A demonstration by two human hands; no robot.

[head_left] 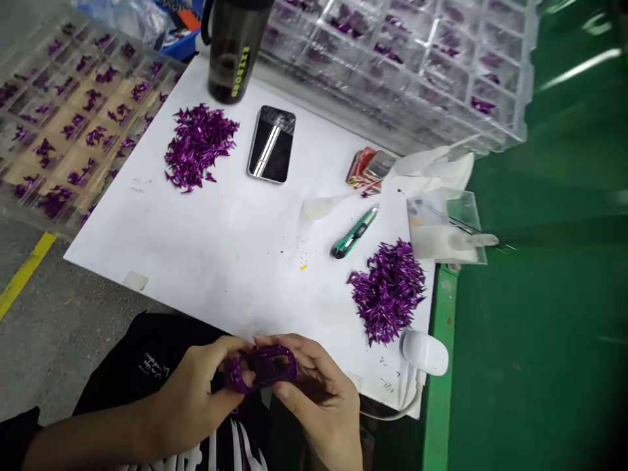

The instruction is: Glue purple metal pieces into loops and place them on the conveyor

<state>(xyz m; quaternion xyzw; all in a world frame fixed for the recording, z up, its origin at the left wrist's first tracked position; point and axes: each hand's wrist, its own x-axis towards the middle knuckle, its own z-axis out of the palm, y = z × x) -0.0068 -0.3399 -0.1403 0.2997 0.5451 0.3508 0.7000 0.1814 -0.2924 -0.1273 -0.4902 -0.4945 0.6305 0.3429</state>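
Note:
Both my hands hold a shiny purple hollow shell-like part (pixel 267 367) just in front of the table's near edge. My left hand (pixel 201 386) grips its left end between thumb and fingers. On the right end, my right hand (pixel 321 396) pinches it, thumb below and fingers behind. Openings show through the part's frame; its exact kind is unclear. Ahead on the white tabletop (pixel 196 242) lies a pile of small purple pointed pieces (pixel 390 291) at the right, with another pile of purple pieces (pixel 200 145) at the far left.
A green cutter (pixel 354 232), a phone (pixel 271 144), a white spoon-like tool (pixel 318 208) and a red packet (pixel 366 169) lie on the table. A dark bottle (pixel 235 52) stands behind. Compartment trays (pixel 392 72) rise at the back; another tray (pixel 63 118) is left. A white corded device (pixel 424 353) sits right.

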